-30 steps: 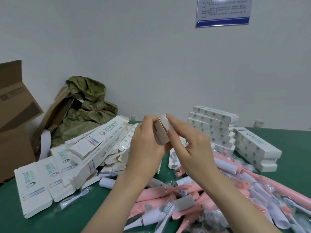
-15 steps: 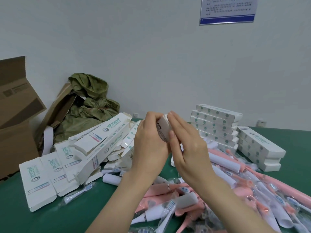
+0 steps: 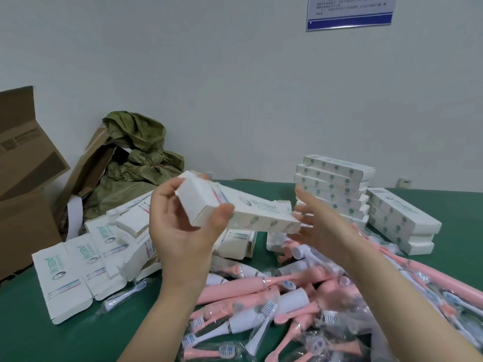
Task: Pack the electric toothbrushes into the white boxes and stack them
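Your left hand grips one end of a long white cardboard toothbrush box with teal lettering, thumb on the near side and fingers wrapped behind, holding it level above the green desk. Your right hand is spread open at the box's far end, its fingertips blurred (whether they touch the box cannot be told). Directly below the held box lies a heap of pink and white electric toothbrushes in clear plastic sleeves, spilling toward your right forearm. Left of the held box sits a loose pile of empty and flattened white boxes. Beyond the box's far end, past your right hand, a neat stack of closed white boxes with green dots stands, and a lower stack of the same boxes sits just beside it to the right. Farther left of the held box, against the wall, are brown cardboard cartons and a crumpled olive-green bag. A blue-bordered notice hangs on the wall above.
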Demonstrator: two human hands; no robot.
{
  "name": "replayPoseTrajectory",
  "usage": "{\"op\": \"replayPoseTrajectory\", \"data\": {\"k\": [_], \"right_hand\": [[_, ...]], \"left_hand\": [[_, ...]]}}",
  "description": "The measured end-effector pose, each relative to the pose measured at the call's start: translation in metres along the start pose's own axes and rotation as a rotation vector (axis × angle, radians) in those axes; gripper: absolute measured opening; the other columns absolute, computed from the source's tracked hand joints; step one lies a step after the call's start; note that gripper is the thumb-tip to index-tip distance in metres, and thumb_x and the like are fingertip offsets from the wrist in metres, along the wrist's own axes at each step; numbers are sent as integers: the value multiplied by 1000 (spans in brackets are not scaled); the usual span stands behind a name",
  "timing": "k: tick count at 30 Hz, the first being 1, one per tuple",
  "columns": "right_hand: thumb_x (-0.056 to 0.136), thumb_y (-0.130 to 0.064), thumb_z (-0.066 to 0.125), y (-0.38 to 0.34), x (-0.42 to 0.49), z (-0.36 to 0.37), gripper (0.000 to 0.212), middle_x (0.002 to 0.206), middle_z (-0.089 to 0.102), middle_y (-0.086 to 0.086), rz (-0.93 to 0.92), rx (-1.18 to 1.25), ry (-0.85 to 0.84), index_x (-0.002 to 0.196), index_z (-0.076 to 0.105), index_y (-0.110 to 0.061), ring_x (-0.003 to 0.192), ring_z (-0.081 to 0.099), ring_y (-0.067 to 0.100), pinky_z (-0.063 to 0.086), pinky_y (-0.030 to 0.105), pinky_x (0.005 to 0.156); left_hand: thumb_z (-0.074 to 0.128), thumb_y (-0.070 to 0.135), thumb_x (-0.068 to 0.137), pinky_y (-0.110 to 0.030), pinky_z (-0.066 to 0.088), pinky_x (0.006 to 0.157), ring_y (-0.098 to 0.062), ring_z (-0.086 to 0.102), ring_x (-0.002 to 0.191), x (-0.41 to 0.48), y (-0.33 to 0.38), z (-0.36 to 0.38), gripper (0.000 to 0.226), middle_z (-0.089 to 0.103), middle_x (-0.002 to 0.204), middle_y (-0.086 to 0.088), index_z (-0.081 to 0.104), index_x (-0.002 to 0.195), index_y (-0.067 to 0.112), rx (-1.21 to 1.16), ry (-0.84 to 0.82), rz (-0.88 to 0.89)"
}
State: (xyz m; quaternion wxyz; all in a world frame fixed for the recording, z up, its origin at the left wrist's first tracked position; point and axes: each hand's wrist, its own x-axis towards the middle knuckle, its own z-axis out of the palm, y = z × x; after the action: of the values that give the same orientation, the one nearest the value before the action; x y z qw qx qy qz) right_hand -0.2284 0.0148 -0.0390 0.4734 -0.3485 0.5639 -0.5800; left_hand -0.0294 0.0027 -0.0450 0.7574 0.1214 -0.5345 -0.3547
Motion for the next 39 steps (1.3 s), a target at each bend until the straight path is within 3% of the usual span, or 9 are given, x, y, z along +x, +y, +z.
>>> {"op": "replayPoseTrajectory", "data": {"k": [5, 10, 13, 21, 26, 28, 31, 33, 39], "right_hand": [[90, -11, 58, 7, 6, -9, 29, 109, 64, 21, 33, 284, -53, 116, 58, 3, 62, 65, 17, 55, 24, 54], [83, -14, 69, 5, 5, -14, 34, 110, 66, 15, -235, 27, 288, 115, 59, -7, 98, 66, 28, 55, 32, 81], [77, -16, 75, 1, -6, 1, 38, 107, 67, 11, -356, -81, 264, 112, 59, -16, 96, 67, 26, 55, 38, 84], [87, 1, 61, -17, -23, 6, 17, 71, 69, -2, -429, 227, -60, 101, 58, -7, 66, 66, 10, 53, 20, 61], [85, 2, 63, -14, -23, 6, 23, 65, 69, -1, -453, 122, -48, 104, 59, -9, 59, 66, 10, 51, 18, 56], [85, 2, 63, -13, -23, 7, 22, 65, 70, -1, -437, 103, -50, 103, 59, -9, 59, 66, 10, 51, 18, 55], [85, 3, 63, -12, -23, 6, 20, 63, 69, -4, -422, 97, -91, 101, 59, -9, 57, 65, 7, 49, 16, 53], [85, 3, 62, -13, -23, 6, 17, 64, 69, -4, -419, 106, -130, 96, 60, -9, 59, 65, 7, 51, 16, 56], [86, 3, 61, -13, -27, 8, 15, 63, 67, -4, -410, 88, -191, 95, 61, -8, 61, 65, 7, 53, 18, 60]], "left_hand": [[85, 39, 53, -26, 54, 80, -9, 62, 100, -6, -16, -22, 61, 66, 101, 9, 52, 103, 25, 147, 51, -189], [79, 28, 71, -22, 23, 95, -6, 21, 109, -5, -28, -29, 71, 33, 121, 0, 45, 131, 17, 1019, -6, -17], [78, 28, 71, 1, 13, 91, 1, 19, 106, -8, -29, -4, 62, 35, 116, 5, 51, 126, 16, 978, -291, 96], [82, 18, 70, -1, 31, 83, 5, 35, 100, -1, -25, 27, 80, 43, 115, 8, 32, 131, 35, 783, -544, 131], [68, 3, 81, -38, 40, 98, -25, 43, 116, -2, -20, 26, 58, 39, 132, -8, 40, 120, 35, 882, -771, 192], [65, 8, 84, -37, 38, 98, -27, 43, 115, -2, -22, 26, 43, 42, 126, -6, 49, 120, 26, 877, -798, 146], [53, 32, 91, -11, 29, 92, -10, 42, 110, -2, -19, 27, 22, 43, 114, 7, 59, 110, 23, 804, -730, 86], [38, 41, 94, -2, 27, 83, 1, 45, 98, -1, -16, 31, 31, 49, 99, 10, 62, 101, 21, 745, -645, 97], [45, 33, 92, -12, 30, 63, 6, 45, 73, 5, -12, 35, 18, 51, 78, 16, 59, 92, 22, 704, -577, -1]]}}
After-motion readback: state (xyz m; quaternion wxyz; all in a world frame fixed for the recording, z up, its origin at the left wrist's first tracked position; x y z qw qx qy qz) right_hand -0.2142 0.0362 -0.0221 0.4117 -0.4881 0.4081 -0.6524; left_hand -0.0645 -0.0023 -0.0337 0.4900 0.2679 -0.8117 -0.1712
